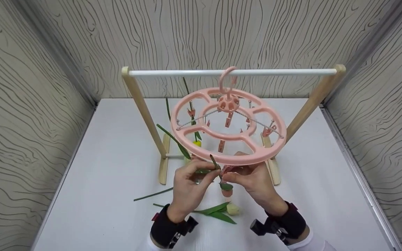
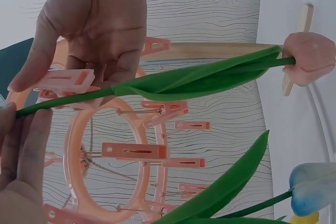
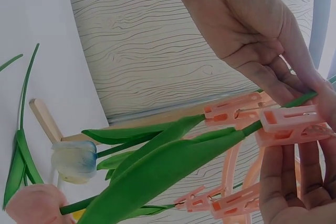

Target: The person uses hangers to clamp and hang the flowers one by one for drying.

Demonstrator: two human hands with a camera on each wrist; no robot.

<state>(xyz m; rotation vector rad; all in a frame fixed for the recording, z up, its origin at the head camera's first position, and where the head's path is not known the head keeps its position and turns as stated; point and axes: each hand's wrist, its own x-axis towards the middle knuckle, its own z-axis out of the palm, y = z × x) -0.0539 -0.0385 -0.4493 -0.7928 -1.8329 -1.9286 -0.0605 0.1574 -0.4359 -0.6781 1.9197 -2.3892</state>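
My left hand (image 1: 194, 184) pinches the green stem of a pink tulip (image 2: 310, 59), whose bloom points down below the hanger. Opposite it, my right hand (image 1: 257, 181) grips a pink clothespin (image 3: 291, 124) between thumb and fingers. The stem runs across the mouth of this clothespin; whether it is clamped I cannot tell. Above both hands is a round pink clip hanger (image 1: 229, 158), hooked over a white bar (image 1: 173, 73). A blue-and-white tulip (image 3: 73, 161) hangs upside down from a neighbouring clothespin (image 3: 231, 108).
A yellow tulip (image 1: 196, 143) hangs at the hanger's left side. On the white table (image 1: 117, 223) lies a white tulip (image 1: 232, 209), with another green stem (image 1: 152, 194) left of it. Wooden legs (image 1: 145, 115) hold the bar at both ends. Several other clothespins (image 1: 228, 120) dangle from the ring.
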